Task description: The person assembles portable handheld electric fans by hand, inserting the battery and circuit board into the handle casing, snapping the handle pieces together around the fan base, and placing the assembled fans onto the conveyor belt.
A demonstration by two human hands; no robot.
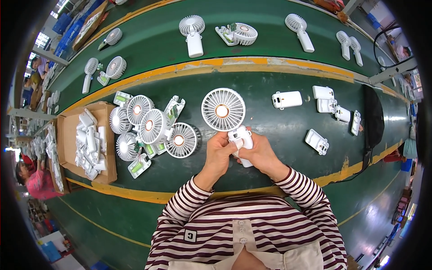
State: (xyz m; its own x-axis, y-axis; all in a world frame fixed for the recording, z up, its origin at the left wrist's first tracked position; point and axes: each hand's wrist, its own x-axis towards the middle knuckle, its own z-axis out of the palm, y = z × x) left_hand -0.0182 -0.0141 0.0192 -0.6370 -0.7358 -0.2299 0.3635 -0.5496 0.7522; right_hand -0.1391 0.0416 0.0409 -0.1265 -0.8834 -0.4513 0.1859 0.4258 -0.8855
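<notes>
Both hands meet at the centre of the view, just above the person's striped sleeves. The left hand (219,148) is closed around the left side of a white fan (223,110) handle, thumb pressing on its front. The right hand (256,153) is wrapped round the handle's lower right side, fingers curled behind it. The fan is upright between them, its round grille head just beyond the fingertips, facing the camera, with a copper-coloured hub at the middle.

The step in hand looks like closing or checking the handle of an assembled fan; a next move would seem to call for firm, even pressure along the smooth plastic shell so the halves seat flush.

Left of the hands, a cluster of unfinished fans (150,128) lies on the table (279,166), their ribbed round heads overlapping and green parts showing in open handles. Further left, a shallow cardboard box (67,135) holds white handle shells. Right of the hands, well apart, several loose white handle covers (286,99) lie flat, rounded rectangles with a matte look. Beyond the hands, past a worn yellow stripe (234,63), finished fans (193,31) rest on a green belt. The table's surface is dark green and slightly glossy.
</notes>
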